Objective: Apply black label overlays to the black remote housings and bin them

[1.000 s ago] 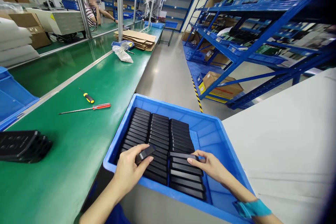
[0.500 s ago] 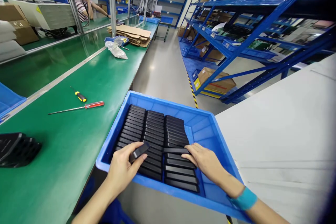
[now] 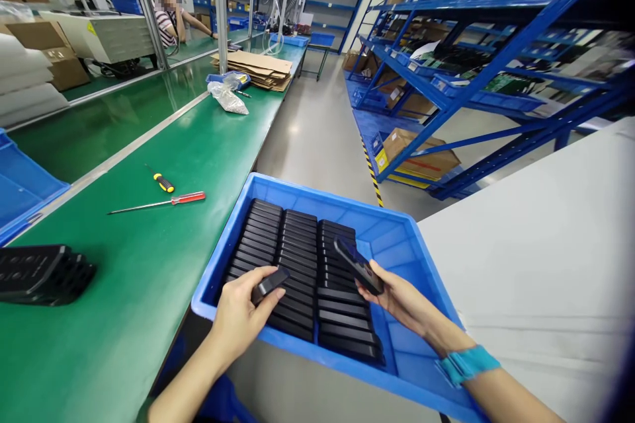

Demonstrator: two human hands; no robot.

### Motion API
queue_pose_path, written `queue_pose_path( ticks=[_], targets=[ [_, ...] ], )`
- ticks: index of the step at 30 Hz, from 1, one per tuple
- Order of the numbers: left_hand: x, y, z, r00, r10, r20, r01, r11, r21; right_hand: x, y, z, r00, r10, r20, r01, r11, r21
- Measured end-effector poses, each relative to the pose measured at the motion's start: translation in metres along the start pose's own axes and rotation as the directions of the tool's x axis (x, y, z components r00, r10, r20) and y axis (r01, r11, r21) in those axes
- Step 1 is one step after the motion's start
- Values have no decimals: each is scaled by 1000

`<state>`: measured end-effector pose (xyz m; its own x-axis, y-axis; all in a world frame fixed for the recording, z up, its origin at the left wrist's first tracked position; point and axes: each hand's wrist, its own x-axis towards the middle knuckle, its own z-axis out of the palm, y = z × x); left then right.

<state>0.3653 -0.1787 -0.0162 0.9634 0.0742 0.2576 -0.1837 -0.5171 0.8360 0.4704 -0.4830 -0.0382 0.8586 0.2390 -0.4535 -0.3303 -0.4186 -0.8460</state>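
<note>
A blue plastic bin (image 3: 342, 363) holds three columns of flat black plastic cases (image 3: 300, 238), packed on edge. Above its near left part, my left hand (image 3: 243, 304) pinches one black case (image 3: 269, 285) between thumb and fingers. My right hand (image 3: 389, 291) grips another black case (image 3: 358, 266) over the right column, tilted so a broad face with round marks shows. A teal band is around my right wrist. What the cases are exactly, I cannot make out.
On the green bench (image 3: 163, 244) lie a red-handled screwdriver (image 3: 188, 197), a yellow-and-black screwdriver (image 3: 163, 182) and a black ribbed device (image 3: 44, 274). Flattened cardboard (image 3: 258, 66) is farther back. Blue shelving (image 3: 446, 106) stands right; a person (image 3: 171, 13) sits across the bench.
My right hand has lifted a black case out of the right column and turned it broad face up. My left hand still holds its case. The view has shifted slightly.
</note>
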Motion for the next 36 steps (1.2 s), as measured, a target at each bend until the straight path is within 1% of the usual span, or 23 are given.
queue_pose_path(
  ticks=[1,3,6,9,11,13,15,16,17,18,19,20,21,22,23,24,25,26,27,28,29,32,36],
  targets=[
    [0,0,0,1000,-2,-1,2,1000,-3,-2,1,1,998,38,49,-39,999,6],
    [-1,-1,0,1000,-4,-3,4,1000,-6,-7,3,0,989,100,111,-100,995,-6],
    [-2,-2,0,1000,-2,-7,2,1000,-7,-15,1,-6,975,164,151,-164,986,-14],
    [-2,-3,0,1000,4,-2,-4,1000,-12,-23,-8,-13,955,214,207,-224,974,27],
    [-2,-3,0,1000,-3,5,3,1000,-28,-29,-10,-13,924,263,276,-285,958,40],
    [-2,-3,-1,1000,-24,6,25,998,-53,-33,-6,-8,875,333,350,-359,933,9],
    [-2,-2,-2,999,-53,0,53,994,-91,-36,-1,0,834,389,390,-406,913,-43],
    [-1,-2,-3,998,-69,-3,68,990,-123,-36,-1,3,827,402,394,-410,910,-66],
    [-1,-2,-4,996,-88,-7,85,981,-172,-35,-4,6,830,398,390,-398,913,-84],
    [-1,-2,-5,994,-111,-16,104,965,-241,-34,-10,8,846,375,379,-368,925,-95],
    [-1,-1,-6,989,-144,-27,127,934,-333,-32,-19,10,872,330,361,-317,944,-97],
    [-1,-1,-7,980,-195,-36,159,881,-446,-30,-31,13,905,262,336,-245,965,-91],
    [-1,0,-9,964,-264,-41,196,801,-566,-28,-45,18,935,176,309,-160,984,-77],
    [-1,1,-11,938,-343,-38,227,697,-680,-26,-59,25,956,83,281,-71,996,-54],
    [-1,2,-14,907,-420,-22,248,576,-779,-25,-74,37,967,-15,253,23,999,-31],
    [-1,4,-17,875,-485,4,253,450,-856,-24,-86,52,968,-114,225,120,993,-13],
    [-3,6,-22,847,-531,34,245,332,-911,-25,-97,70,957,-210,199,215,977,-4],
    [-5,8,-27,827,-560,53,220,235,-947,-26,-106,90,936,-300,185,306,952,-3],
    [-8,10,-34,815,-577,59,183,160,-970,-28,-113,111,906,-382,181,390,921,-7],
    [-12,12,-41,808,-588,46,135,109,-985,-30,-119,132,872,-450,192,461,887,-11],
    [-16,13,-50,801,-599,12,79,85,-993,-32,-123,152,837,-501,220,516,857,-12],
    [-35,12,-80,769,-627,-119,-79,92,-993,-31,-139,200,742,-581,335,618,786,-3],
    [-57,8,-128,767,-598,-231,-224,87,-971,-17,-170,256,631,-671,389,709,702,62]
  ],
)
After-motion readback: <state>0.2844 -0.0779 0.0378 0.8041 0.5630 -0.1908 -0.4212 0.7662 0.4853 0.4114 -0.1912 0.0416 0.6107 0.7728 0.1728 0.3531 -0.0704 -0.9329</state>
